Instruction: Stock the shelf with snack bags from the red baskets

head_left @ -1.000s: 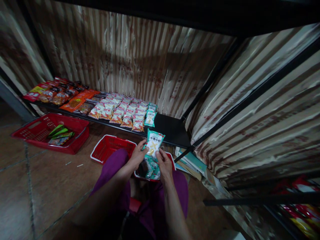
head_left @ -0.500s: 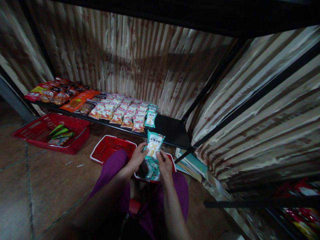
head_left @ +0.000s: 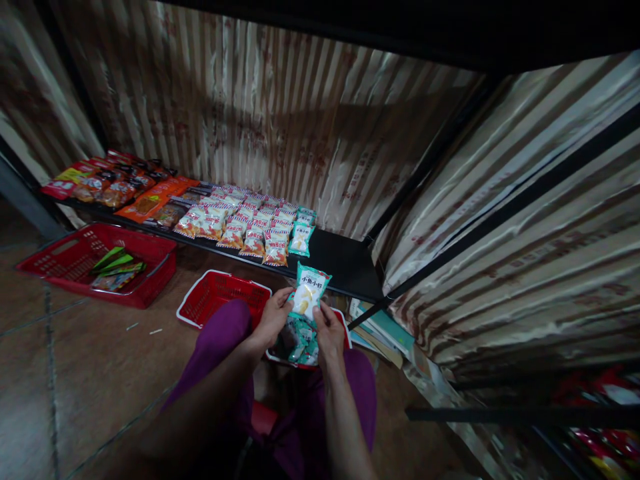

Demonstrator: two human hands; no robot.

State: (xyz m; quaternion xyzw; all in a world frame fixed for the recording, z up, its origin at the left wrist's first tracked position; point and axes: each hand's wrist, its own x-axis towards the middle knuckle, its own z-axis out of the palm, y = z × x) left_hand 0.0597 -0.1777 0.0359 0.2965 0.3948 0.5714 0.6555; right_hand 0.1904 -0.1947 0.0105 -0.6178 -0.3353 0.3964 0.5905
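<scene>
Between my two hands is a green-and-white snack bag [head_left: 309, 291], printed side facing me and tilted slightly. My left hand [head_left: 273, 315] pinches its left edge, and my right hand [head_left: 329, 331] grips the lower right side. Just below the hands, a red basket [head_left: 347, 328] with a white rim holds several more green snack bags [head_left: 303, 341]. On the black shelf [head_left: 343, 259] ahead, a short row of the same green bags [head_left: 301, 238] lies beside several rows of orange-and-white snack bags [head_left: 275, 246].
Further left on the shelf lie orange packets [head_left: 150, 203] and red packs [head_left: 117, 193]. A small red basket [head_left: 213, 301] and a larger red basket [head_left: 155, 277] with green packets stand on the floor. Papers [head_left: 383, 327] lie beside a shelf post at right.
Both hands still hold the green snack bag in nearly the same place. The view has shifted slightly, and the bag's tilt differs a little.
</scene>
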